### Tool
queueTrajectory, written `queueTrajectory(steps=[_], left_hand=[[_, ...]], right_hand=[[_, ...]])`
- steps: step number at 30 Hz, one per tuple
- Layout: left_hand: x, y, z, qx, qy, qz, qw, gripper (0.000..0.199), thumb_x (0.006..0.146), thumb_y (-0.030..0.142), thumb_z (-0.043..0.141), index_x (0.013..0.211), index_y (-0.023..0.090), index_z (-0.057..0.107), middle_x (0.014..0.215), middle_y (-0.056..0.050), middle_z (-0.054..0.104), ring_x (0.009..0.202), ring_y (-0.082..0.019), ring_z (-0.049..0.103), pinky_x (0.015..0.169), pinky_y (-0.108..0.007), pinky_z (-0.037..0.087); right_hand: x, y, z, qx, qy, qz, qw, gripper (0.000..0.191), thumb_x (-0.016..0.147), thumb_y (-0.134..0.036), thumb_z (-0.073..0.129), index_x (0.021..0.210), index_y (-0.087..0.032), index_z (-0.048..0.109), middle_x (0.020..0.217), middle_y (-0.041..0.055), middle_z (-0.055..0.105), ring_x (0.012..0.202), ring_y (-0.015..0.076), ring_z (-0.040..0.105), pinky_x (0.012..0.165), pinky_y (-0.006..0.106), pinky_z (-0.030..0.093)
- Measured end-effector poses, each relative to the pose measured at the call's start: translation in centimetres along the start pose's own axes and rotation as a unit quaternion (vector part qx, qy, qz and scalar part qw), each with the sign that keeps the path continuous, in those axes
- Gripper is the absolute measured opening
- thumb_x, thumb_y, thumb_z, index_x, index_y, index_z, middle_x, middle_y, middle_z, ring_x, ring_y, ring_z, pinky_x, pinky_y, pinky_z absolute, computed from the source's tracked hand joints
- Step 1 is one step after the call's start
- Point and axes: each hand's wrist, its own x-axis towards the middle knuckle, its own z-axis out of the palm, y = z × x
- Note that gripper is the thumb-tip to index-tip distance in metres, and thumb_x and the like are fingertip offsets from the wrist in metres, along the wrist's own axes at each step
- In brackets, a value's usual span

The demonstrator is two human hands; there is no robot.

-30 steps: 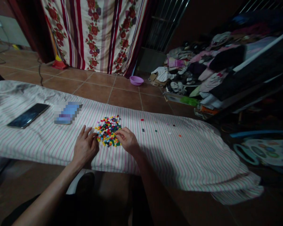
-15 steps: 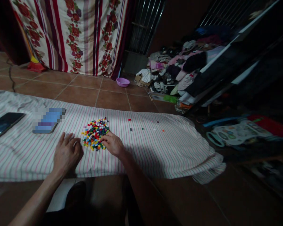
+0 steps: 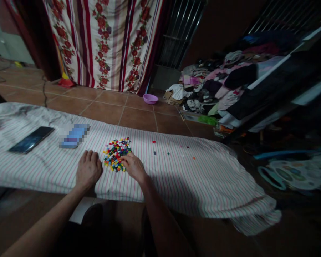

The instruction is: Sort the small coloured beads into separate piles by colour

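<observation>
A heap of tiny multicoloured plastic pieces (image 3: pixel 113 153), like small beads or blocks, lies on the striped cloth (image 3: pixel 203 192). At its right edge is my right hand (image 3: pixel 134 167), with thumb and fingers pinched together among the pieces. Whatever is between those fingertips is too small to make out. My left hand (image 3: pixel 88 169) rests palm down on the cloth just left of the heap, fingers lying flat and holding nothing. Farther right, several single pieces are spaced out in two loose rows, among them a red piece (image 3: pixel 154 142) and an orange piece (image 3: pixel 194 158).
A dark phone (image 3: pixel 32 140) and a second phone with a blurred screen (image 3: pixel 75 136) lie on the cloth at left. Beyond the cloth, a purple basin (image 3: pixel 150 99) sits on the tiled floor, near a large clothes pile (image 3: pixel 216 78).
The view has swung left, so everything appears farther right. My left hand's fingers, earlier raised and spread, now lie lower and closer together. My right hand stays at the heap, still pinching.
</observation>
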Motion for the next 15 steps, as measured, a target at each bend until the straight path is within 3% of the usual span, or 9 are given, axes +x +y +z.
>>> queueTrajectory(steps=[7, 15], left_hand=[[0.11, 0.91, 0.08, 0.053, -0.028, -0.044, 0.997, 0.032, 0.09, 0.027, 0.04, 0.11, 0.012, 0.061, 0.13, -0.024, 0.061, 0.133, -0.037, 0.05, 0.108, -0.055, 0.039], [0.06, 0.77, 0.36, 0.058, -0.035, -0.066, 0.996, 0.032, 0.091, 0.025, 0.04, 0.11, 0.014, 0.062, 0.132, -0.02, 0.061, 0.134, -0.033, 0.05, 0.112, -0.051, 0.038]], right_hand=[[0.05, 0.54, -0.01, 0.051, 0.033, -0.025, 0.998, 0.025, 0.094, -0.018, 0.054, 0.105, -0.026, 0.075, 0.097, 0.0032, 0.067, 0.088, 0.0154, 0.064, 0.081, 0.025, 0.05], [0.52, 0.24, 0.43, 0.037, 0.09, 0.039, 0.994, 0.025, 0.095, -0.021, 0.052, 0.103, -0.025, 0.076, 0.099, 0.0042, 0.064, 0.09, 0.016, 0.063, 0.082, 0.026, 0.05]])
